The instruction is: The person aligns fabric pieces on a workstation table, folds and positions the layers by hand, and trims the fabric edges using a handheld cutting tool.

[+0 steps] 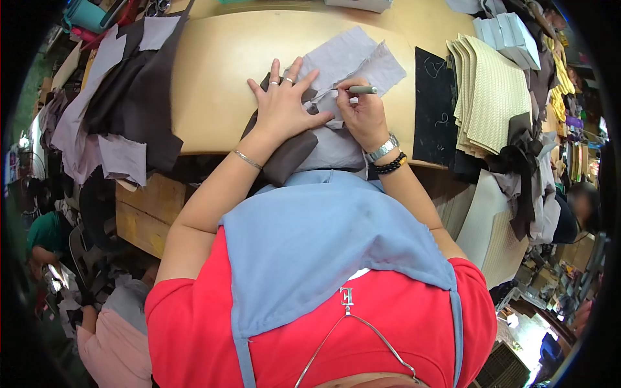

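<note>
My left hand (284,108) lies with fingers spread on dark brown fabric (290,157) and the grey fabric beside it, pressing them to the table. My right hand (364,118) pinches a grey-green pen (362,90), its tip end pointing left at the grey fabric. Grey fabric (336,52) stretches beyond both hands, with a raised, frayed edge across it. More of the grey fabric hangs over the table's front edge toward my apron. Exactly what the pen tip touches is too small to make out.
The pale tabletop (220,71) carries a dark fabric pile (142,84) at left. On the right are a black panel (433,110), stacked cream woven-textured sheets (495,97) and white boxes (511,40). A cardboard box (149,210) stands below left. Other people sit at both sides.
</note>
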